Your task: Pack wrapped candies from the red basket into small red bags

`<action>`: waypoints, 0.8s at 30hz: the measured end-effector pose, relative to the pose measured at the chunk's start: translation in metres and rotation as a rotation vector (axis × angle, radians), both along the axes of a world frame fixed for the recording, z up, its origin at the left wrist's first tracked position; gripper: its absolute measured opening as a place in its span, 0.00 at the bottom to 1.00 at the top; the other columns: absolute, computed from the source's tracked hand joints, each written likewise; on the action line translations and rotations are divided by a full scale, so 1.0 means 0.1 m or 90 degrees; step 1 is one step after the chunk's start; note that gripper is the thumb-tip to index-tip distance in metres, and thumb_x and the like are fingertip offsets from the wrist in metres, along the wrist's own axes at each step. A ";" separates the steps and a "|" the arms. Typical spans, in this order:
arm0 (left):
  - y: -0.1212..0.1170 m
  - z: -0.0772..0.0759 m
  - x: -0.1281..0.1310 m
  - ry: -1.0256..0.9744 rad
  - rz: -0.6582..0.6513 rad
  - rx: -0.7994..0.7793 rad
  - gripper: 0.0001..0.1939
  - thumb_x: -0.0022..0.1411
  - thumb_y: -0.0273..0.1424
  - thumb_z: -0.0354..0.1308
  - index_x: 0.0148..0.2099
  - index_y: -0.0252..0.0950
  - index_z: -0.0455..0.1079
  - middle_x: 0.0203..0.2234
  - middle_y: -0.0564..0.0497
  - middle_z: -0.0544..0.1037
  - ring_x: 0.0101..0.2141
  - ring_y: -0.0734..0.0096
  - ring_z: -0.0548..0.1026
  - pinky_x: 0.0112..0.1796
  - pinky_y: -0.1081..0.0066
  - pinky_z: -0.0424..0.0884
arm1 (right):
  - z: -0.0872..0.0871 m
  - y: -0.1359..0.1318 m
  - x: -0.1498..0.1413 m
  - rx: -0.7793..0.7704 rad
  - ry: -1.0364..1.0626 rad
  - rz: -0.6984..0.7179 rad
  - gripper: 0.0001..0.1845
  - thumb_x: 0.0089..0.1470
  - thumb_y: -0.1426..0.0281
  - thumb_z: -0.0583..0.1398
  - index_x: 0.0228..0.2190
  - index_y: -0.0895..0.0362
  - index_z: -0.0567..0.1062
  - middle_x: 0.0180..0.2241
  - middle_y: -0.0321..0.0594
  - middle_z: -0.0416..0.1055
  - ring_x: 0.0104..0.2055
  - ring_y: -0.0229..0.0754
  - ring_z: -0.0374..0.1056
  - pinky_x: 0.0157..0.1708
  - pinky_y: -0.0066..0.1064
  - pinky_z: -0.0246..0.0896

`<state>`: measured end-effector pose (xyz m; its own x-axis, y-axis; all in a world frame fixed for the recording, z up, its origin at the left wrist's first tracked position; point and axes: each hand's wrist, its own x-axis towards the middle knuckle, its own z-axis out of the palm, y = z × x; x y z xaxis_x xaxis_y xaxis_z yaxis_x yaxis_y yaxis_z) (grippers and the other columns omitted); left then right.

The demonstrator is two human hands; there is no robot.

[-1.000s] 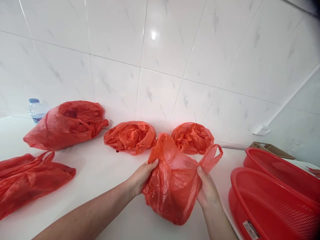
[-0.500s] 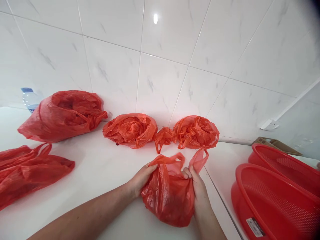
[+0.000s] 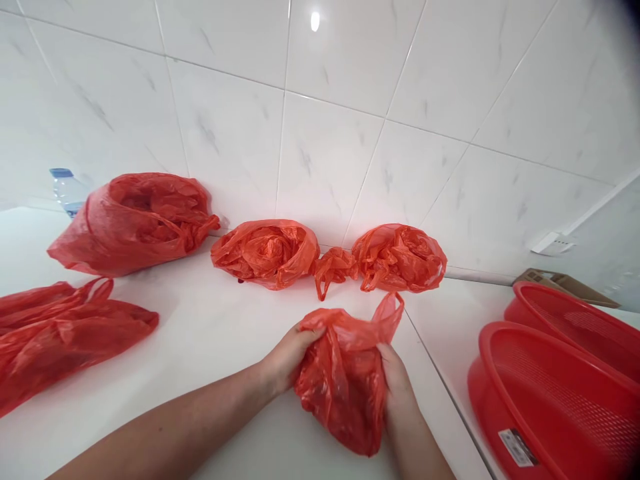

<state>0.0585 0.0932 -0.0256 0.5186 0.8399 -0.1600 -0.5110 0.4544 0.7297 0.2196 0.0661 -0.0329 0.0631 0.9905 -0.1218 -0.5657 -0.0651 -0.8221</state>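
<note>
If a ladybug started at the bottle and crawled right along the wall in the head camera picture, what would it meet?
Big red bag → round, bunched-up red bag → small crumpled red bag → another bunched-up red bag → white box on the wall.

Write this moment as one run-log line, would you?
left hand: holding red bag; right hand: holding same bag; by wall: crumpled bags; right side: red baskets
</note>
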 end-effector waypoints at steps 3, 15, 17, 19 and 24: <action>0.05 -0.03 0.00 -0.032 0.040 -0.130 0.09 0.57 0.33 0.58 0.39 0.33 0.71 0.32 0.44 0.80 0.37 0.57 0.78 0.43 0.61 0.71 | 0.05 -0.03 0.03 -0.022 0.057 0.030 0.21 0.47 0.55 0.63 0.17 0.53 0.62 0.18 0.32 0.61 0.22 0.38 0.60 0.28 0.33 0.62; 0.10 -0.07 -0.06 -0.062 0.040 -0.117 0.09 0.53 0.25 0.61 0.39 0.32 0.71 0.31 0.43 0.80 0.33 0.59 0.79 0.41 0.60 0.73 | 0.16 -0.13 -0.05 0.047 0.037 0.094 0.12 0.53 0.57 0.60 0.31 0.53 0.73 0.17 0.31 0.61 0.22 0.36 0.60 0.31 0.30 0.61; 0.09 -0.07 -0.06 -0.065 0.046 -0.101 0.09 0.53 0.25 0.62 0.39 0.31 0.71 0.32 0.43 0.80 0.34 0.58 0.79 0.41 0.60 0.73 | 0.15 -0.15 -0.07 0.066 -0.002 0.106 0.18 0.50 0.59 0.63 0.42 0.52 0.72 0.23 0.33 0.68 0.24 0.37 0.62 0.28 0.29 0.60; 0.09 -0.06 -0.04 -0.064 0.036 -0.066 0.10 0.53 0.26 0.63 0.40 0.31 0.71 0.33 0.43 0.80 0.35 0.59 0.79 0.40 0.62 0.72 | 0.11 -0.16 -0.08 0.064 -0.065 0.122 0.19 0.47 0.60 0.66 0.40 0.54 0.73 0.26 0.35 0.70 0.24 0.36 0.62 0.26 0.27 0.58; 0.02 -0.09 0.03 -0.012 -0.031 0.124 0.19 0.54 0.31 0.63 0.47 0.34 0.65 0.32 0.45 0.80 0.34 0.61 0.78 0.40 0.63 0.71 | 0.03 -0.15 -0.10 0.049 -0.251 0.121 0.17 0.50 0.57 0.63 0.21 0.57 0.70 0.14 0.30 0.59 0.18 0.32 0.53 0.21 0.25 0.49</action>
